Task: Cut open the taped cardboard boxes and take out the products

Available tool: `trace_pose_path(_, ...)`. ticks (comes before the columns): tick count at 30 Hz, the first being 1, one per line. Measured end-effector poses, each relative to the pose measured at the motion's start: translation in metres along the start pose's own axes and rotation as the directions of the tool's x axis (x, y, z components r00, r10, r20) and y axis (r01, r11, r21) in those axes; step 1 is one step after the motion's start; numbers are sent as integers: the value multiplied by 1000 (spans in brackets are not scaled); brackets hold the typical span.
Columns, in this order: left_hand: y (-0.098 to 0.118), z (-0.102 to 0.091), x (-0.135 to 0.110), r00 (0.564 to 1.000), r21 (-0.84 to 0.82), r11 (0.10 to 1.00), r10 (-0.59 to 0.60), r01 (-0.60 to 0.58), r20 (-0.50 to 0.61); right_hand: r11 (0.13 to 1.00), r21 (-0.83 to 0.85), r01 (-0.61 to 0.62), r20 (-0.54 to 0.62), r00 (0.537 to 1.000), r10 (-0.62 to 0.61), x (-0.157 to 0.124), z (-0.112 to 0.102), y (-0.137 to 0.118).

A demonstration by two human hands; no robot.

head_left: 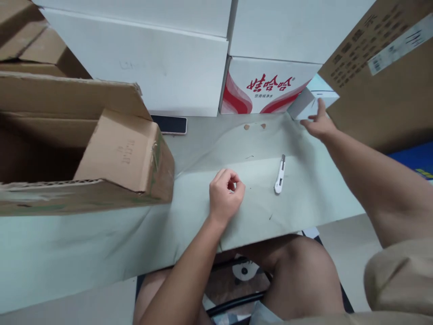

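Observation:
My left hand (225, 193) rests on the pale paper-covered table (101, 243) with its fingers curled into a loose fist; nothing shows inside it. My right hand (318, 123) reaches to the far right, fingers spread, touching a small white box (309, 100) that leans against a big brown carton (382, 76). A white utility knife (279, 175) lies on the paper between my two hands, closer to the left one.
An open cardboard box (84, 149) lies on its side at the left. White cartons (142, 63), one with red print (267, 88), line the back. A phone (169, 124) lies face up near them. Two small brown scraps (254, 127) sit on the paper.

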State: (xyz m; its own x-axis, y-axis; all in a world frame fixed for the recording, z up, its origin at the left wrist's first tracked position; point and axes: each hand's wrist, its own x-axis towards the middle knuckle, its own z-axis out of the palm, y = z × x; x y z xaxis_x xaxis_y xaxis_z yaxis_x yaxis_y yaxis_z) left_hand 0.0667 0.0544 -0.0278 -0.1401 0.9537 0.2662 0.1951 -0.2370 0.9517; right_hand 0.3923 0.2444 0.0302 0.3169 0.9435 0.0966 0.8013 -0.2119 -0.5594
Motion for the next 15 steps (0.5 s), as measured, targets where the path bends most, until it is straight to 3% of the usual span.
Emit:
trace_pose_path(5, 5, -4, -6, 1000, -48, 999, -5, 5, -11, 991, 38, 126, 169, 977, -130, -62, 18, -46)
trace_pose_path(8, 8, -14, -13, 1000, -59, 998, 10, -10, -11, 952, 176, 251, 228, 930, -288, -121, 21, -98)
trace_pose_path(10, 9, -22, -16, 1000, -66, 998, 11, -11, 2, 872, 294, 391, 260, 845, -467, -167, 15, -146)
trace_pose_path(13, 9, -35, -18, 999, -30, 999, -19, 20, 32, 705, 364, 609, 363, 605, -709, -227, 7, -230)
trace_pose_path(15, 10, -43, -18, 996, 34, 998, -62, 60, 67, 615, 342, 710, 326, 525, -787, -249, 11, -282)
